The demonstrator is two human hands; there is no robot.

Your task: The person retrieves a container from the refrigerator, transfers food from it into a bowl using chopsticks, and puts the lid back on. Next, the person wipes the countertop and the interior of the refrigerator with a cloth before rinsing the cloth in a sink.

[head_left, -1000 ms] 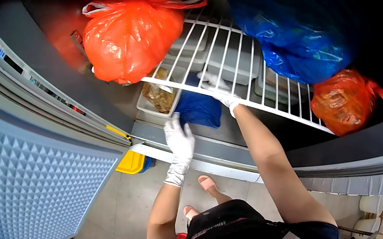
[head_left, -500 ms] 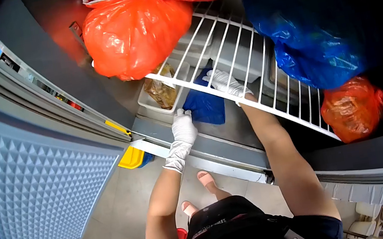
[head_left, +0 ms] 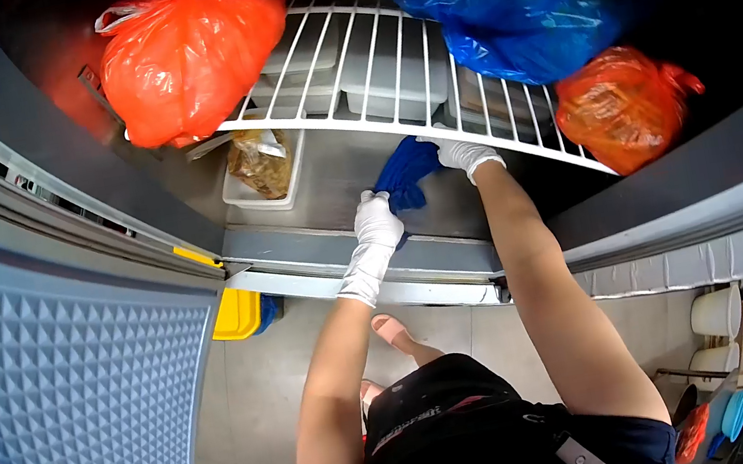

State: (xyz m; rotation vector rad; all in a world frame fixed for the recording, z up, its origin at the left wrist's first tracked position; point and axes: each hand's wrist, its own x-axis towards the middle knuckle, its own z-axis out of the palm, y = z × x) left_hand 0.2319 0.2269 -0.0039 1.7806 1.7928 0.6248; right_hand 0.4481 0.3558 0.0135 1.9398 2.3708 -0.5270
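Note:
A dark blue cloth [head_left: 409,172] is bunched and stretched between my two white-gloved hands, just above the metal floor of a fridge-like cabinet [head_left: 332,175]. My left hand [head_left: 377,221] is closed on its near left end, close to the cabinet's front sill. At the far right end, my right hand [head_left: 465,155] grips the cloth, its fingertips partly hidden under the front edge of the white wire shelf [head_left: 353,124]. Left of the cloth stands a white tray [head_left: 258,202] with a clear bag of brownish food [head_left: 262,164] in it.
An orange-red plastic bag [head_left: 195,60], a blue plastic bag [head_left: 523,20] and a smaller red bag [head_left: 621,107] rest on the shelf. Lidded plastic containers [head_left: 391,81] stand beneath it. The open textured door [head_left: 85,398] is at left, with a yellow bin [head_left: 236,314] by the sill.
The blue cloth lay spread out on the cabinet floor and is now gathered up between both hands. My left hand has taken hold of it. The view has shifted to the right.

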